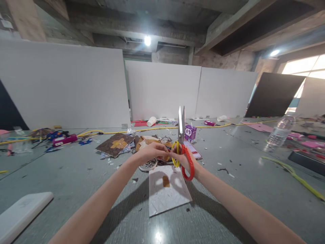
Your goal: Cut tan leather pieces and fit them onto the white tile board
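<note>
Above a white card on the bench, the right hand grips red-and-yellow scissors, blades upright and nearly closed; the left hand, just beside, pinches a small brown scrap.

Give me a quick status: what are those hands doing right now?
Right hand grips scissors, blades up and shut. Left hand pinches a small brown scrap beside the handles. White sheet lies below on the table; nothing in the way.
</note>
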Demonstrator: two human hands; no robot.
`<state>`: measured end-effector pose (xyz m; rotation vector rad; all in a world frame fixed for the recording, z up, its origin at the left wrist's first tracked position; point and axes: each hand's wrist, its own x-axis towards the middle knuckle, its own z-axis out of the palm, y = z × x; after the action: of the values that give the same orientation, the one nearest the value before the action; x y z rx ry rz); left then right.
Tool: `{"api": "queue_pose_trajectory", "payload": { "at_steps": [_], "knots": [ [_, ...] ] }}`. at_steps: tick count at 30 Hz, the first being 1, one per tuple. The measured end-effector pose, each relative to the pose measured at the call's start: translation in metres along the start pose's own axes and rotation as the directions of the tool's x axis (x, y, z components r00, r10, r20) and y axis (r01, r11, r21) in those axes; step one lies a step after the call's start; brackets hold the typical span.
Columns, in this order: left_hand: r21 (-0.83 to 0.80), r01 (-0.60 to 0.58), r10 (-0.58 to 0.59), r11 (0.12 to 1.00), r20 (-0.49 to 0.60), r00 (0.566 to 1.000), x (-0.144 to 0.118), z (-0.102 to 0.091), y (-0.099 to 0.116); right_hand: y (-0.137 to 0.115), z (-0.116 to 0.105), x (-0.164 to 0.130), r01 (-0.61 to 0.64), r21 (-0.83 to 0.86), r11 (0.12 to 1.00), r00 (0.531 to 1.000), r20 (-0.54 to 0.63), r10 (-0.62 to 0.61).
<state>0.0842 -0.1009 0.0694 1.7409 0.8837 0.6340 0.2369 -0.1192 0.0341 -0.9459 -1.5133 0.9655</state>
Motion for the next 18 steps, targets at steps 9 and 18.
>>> {"api": "queue_pose_trajectory", "payload": {
  "at_steps": [9,18],
  "knots": [
    [-0.169,-0.017,0.015,0.986,-0.011,1.000,0.0041,0.0045,-0.0028,0.0056,0.0018,0.0047,0.023,0.191,0.981,0.992,-0.123,0.001],
    [-0.217,-0.027,0.007,0.976,-0.090,0.996,0.0039,0.0060,-0.0009,0.0049,0.0011,0.0040,0.064,0.175,0.983,0.991,-0.130,-0.041]
  ]
}}
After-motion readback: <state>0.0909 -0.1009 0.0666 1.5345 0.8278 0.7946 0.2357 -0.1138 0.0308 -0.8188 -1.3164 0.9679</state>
